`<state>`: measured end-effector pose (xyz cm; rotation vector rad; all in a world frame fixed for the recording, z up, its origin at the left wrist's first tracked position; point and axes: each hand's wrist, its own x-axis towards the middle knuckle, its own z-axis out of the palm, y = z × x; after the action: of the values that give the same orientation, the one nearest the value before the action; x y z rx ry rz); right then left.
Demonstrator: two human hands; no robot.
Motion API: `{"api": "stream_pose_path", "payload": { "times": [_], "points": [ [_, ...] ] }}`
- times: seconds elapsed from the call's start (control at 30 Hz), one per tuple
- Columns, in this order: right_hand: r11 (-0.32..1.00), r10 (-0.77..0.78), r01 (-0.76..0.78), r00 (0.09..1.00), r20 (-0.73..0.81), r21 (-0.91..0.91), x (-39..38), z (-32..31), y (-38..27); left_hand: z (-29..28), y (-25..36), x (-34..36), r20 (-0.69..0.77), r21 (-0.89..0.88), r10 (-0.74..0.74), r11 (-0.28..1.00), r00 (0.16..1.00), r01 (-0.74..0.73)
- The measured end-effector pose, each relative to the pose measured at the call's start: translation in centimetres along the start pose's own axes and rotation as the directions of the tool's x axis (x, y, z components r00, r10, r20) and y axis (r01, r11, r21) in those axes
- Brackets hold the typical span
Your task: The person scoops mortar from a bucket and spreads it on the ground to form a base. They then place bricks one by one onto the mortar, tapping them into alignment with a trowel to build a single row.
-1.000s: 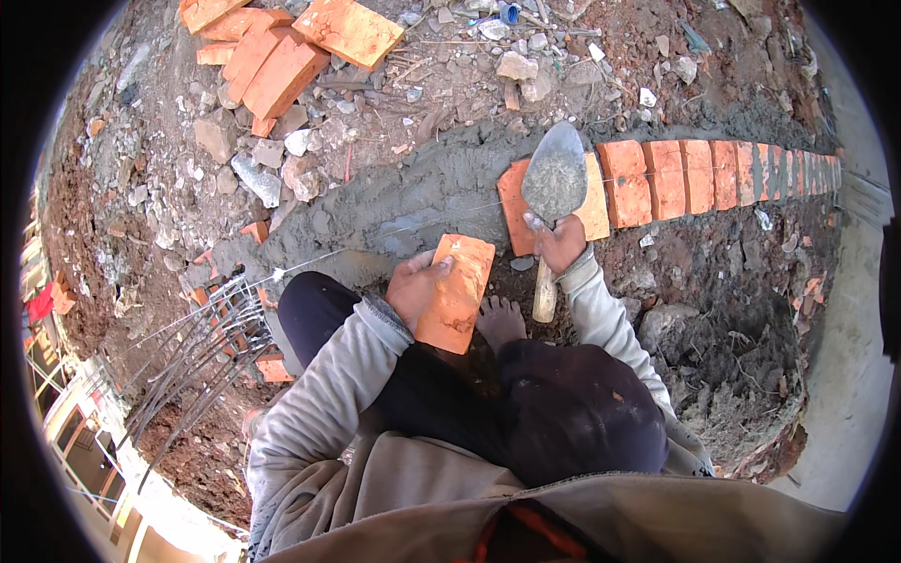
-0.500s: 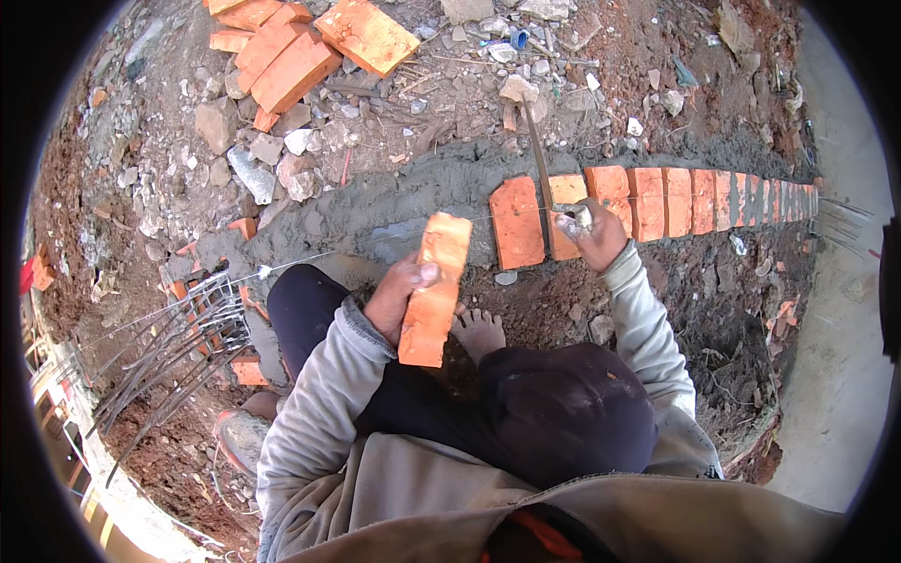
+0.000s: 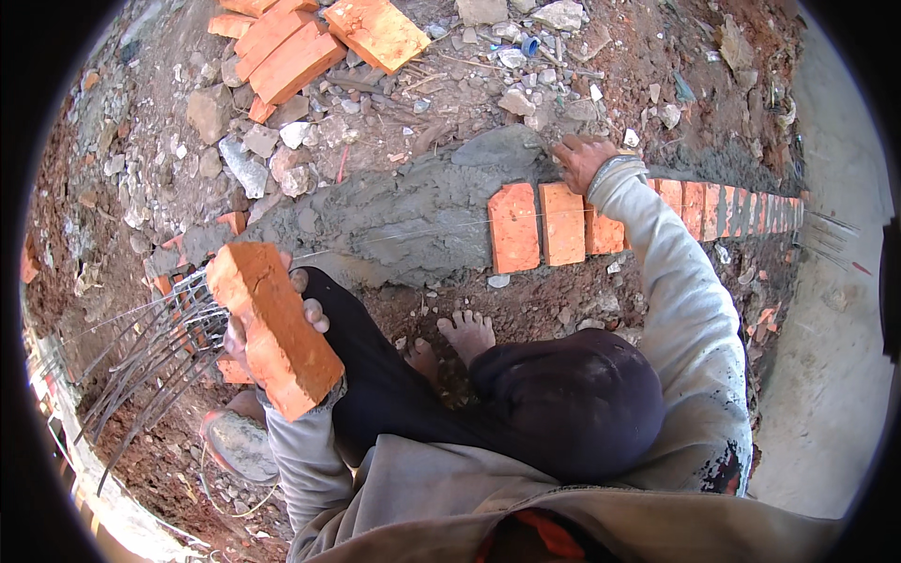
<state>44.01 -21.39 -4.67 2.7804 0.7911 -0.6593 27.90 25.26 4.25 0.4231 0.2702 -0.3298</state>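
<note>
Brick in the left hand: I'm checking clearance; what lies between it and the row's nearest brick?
In the head view, the left knee and then grey mortar lie between the held brick and the row's end brick.

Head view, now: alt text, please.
A person's left hand holds up an orange brick. The right hand, apparently with a trowel, is at the far edge of a brick row. Grey mortar spreads left of the row.
</note>
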Motion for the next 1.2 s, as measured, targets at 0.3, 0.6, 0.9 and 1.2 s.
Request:
{"api": "stream_pose_path", "payload": {
  "times": [0.3, 0.6, 0.9, 1.2],
  "points": [
    [0.993, 0.113, -0.116, 0.985, -0.130, -0.011, 0.9, 1.9, -1.2, 5.5, 4.2, -5.3, -0.118, -0.028, 0.000, 1.000, 0.993, -0.003],
    [0.999, -0.004, 0.005, 0.999, -0.049, 0.036, -0.7, -0.1, -4.7, 5.7, 2.7, -8.0, -0.014, -0.316, -0.144, 0.939, 0.989, 0.132],
    [0.986, 0.051, -0.051, 0.999, 0.005, 0.158, -3.1, 0.8, -10.7, 12.0, -1.8, -12.4, -0.281, -0.410, -0.180, 0.911, 0.943, 0.051],
    [0.982, 0.130, -0.143, 0.986, 0.104, 0.126, -4.9, -1.3, -5.0, 13.9, -6.6, -16.5, -0.387, -0.568, -0.334, 0.821, 0.859, 0.063]
  ]
}}
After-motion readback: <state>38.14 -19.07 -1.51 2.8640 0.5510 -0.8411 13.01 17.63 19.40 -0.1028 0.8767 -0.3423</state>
